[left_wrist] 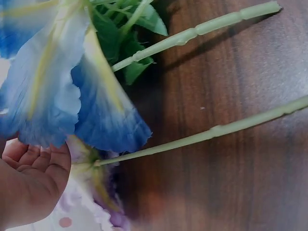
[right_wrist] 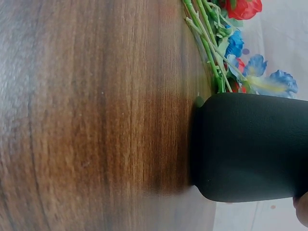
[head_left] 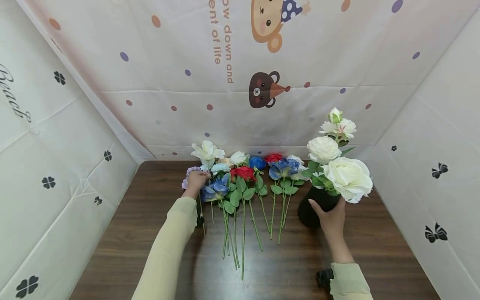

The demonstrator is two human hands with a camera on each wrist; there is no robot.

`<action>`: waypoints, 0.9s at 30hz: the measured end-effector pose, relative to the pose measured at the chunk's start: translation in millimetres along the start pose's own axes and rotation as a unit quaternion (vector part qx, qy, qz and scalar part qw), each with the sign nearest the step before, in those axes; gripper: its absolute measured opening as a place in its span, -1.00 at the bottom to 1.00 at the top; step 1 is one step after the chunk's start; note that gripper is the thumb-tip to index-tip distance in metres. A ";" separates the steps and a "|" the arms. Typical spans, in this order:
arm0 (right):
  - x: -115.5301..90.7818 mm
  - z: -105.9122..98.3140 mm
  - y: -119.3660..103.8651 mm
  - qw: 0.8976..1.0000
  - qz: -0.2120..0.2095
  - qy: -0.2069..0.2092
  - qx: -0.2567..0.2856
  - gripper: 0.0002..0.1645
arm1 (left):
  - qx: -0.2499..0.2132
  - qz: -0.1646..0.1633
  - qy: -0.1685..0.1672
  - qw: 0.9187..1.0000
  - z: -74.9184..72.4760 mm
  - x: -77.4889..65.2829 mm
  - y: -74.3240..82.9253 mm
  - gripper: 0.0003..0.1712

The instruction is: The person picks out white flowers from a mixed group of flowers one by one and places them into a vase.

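My right hand (head_left: 331, 216) grips a black vase (head_left: 313, 208), thumb on its near side. The vase stands tilted on the table and holds several white flowers (head_left: 346, 175) with green leaves. In the right wrist view, the vase's dark wall (right_wrist: 255, 149) fills the right side. On the left, my left hand (head_left: 196, 181) reaches among the loose flowers, between a purple flower (head_left: 186, 177) and a blue flower (head_left: 215, 189), just below a white lily (head_left: 207, 153). Seen from the left wrist, its curled fingers (left_wrist: 43, 156) lie against a blue petal (left_wrist: 48, 96); what they hold is hidden.
Several red roses (head_left: 243, 173), blue flowers (head_left: 283, 168) and white flowers lie in a row along the back of the brown wooden table (head_left: 150, 250). Their green stems (head_left: 243, 246) point toward the front. Printed cloth walls (head_left: 180, 91) enclose the back and both sides.
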State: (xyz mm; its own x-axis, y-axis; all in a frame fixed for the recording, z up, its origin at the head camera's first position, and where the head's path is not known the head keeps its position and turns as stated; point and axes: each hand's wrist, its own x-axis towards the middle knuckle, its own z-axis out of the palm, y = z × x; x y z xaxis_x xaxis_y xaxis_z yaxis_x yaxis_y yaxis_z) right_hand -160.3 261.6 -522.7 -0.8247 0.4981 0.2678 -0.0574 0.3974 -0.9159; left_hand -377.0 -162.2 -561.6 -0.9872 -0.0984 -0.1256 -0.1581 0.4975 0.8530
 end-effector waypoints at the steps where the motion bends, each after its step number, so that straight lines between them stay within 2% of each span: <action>1: 0.0 -0.1 -0.4 1.000 0.000 0.000 0.000 0.20 | 0.001 0.009 -0.001 1.000 -0.4 3.9 -3.6 -0.75; 2: 0.0 -0.2 -0.8 1.000 0.000 0.000 -0.001 0.19 | 0.005 0.018 -0.001 1.000 -2.3 2.2 -1.4 -0.74; 4: 0.0 -0.2 -1.4 1.000 -0.001 0.000 -0.002 0.19 | 0.016 0.009 0.006 1.000 -5.4 -0.5 6.6 -0.71; 5: 0.0 -0.3 -1.6 1.000 -0.002 0.001 -0.003 0.18 | 0.029 -0.001 0.005 1.000 -11.2 -14.7 23.7 -0.69; 6: 0.0 -0.3 -1.8 1.000 -0.002 0.001 -0.004 0.18 | 0.020 -0.010 -0.004 1.000 -17.0 -30.3 40.3 -0.69; 10: -0.2 -0.1 -2.0 1.000 -0.003 0.002 -0.007 0.19 | -0.032 -0.011 -0.001 0.999 -27.4 -55.5 64.5 -0.68; 12: -0.5 -0.1 -1.8 1.000 -0.004 0.002 -0.007 0.19 | -0.057 -0.010 -0.002 0.998 -30.2 -59.6 68.9 -0.67; 14: -0.6 -0.1 -1.7 1.000 -0.004 0.003 -0.006 0.19 | -0.044 0.001 0.005 0.999 -32.5 -60.7 72.1 -0.65; 20: -0.9 -0.8 -1.3 1.000 -0.008 0.004 -0.003 0.19 | 0.003 0.059 0.020 0.998 -38.1 -59.0 79.4 -0.67; 27: -1.2 -0.2 -2.0 1.000 -0.005 0.003 -0.002 0.20 | 0.020 0.078 0.014 0.997 -47.2 -63.7 96.9 -0.64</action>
State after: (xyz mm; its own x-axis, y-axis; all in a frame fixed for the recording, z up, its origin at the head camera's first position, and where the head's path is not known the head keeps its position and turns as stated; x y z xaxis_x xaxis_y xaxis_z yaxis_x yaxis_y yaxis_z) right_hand -159.1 260.5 -521.1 -0.8206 0.4988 0.2792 -0.0633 0.4061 -0.9116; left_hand -328.5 -148.4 -447.0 -0.9990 -0.0405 0.0209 -0.0044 0.5424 0.8401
